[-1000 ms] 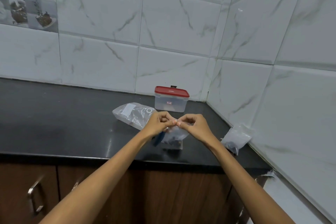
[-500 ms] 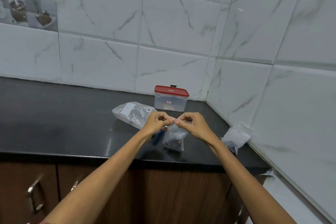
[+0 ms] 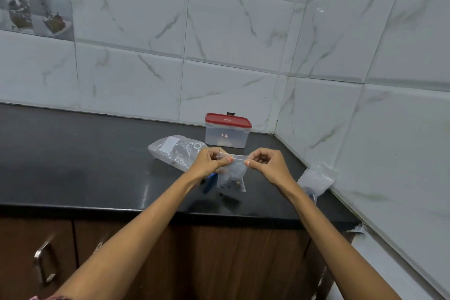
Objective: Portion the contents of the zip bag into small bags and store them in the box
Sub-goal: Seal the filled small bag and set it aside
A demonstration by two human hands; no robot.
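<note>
**Small bag held taut by its top**

Left hand (image 3: 209,162) and right hand (image 3: 266,164) pinch the small bag (image 3: 230,176) by its top corners, above the countertop (image 3: 73,165). Zip bag (image 3: 175,151) at ten o'clock; red-lidded box (image 3: 227,130) at twelve. Contents look dark, perhaps spices.

Red-lidded clear box (image 3: 227,133), black counter (image 3: 73,153), grey-veined white tiles (image 3: 231,31).

"What sort of place is this?"

"A home kitchen, in a corner. There's a black stone counter (image 3: 73,153) with white marble-look wall tiles (image 3: 231,31) behind it."

"Anything else?"

"Brown wooden cabinet doors (image 3: 36,251) with metal handles (image 3: 42,263) below, and food photos (image 3: 34,7) taped to the wall."
</note>
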